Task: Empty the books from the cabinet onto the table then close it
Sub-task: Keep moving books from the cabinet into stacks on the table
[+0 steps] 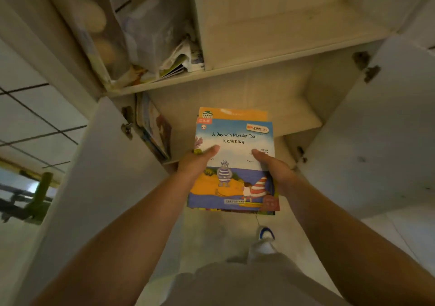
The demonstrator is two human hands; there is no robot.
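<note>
Picture books (231, 164), stacked, I'm clamping between left hand (196, 164) and right hand (274, 168), thumbs on top; I'm keeping them level, since the lower ones could slip.

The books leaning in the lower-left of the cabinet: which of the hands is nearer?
Left. The left hand grips the held stack's near edge beside the leaning books; the right hand grips the far edge.

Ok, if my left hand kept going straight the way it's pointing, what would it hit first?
Probably the cabinet's back wall. The left hand, holding the stack, points into the lower shelf; the leaning books sit left of that line, though depth is unclear.
</note>
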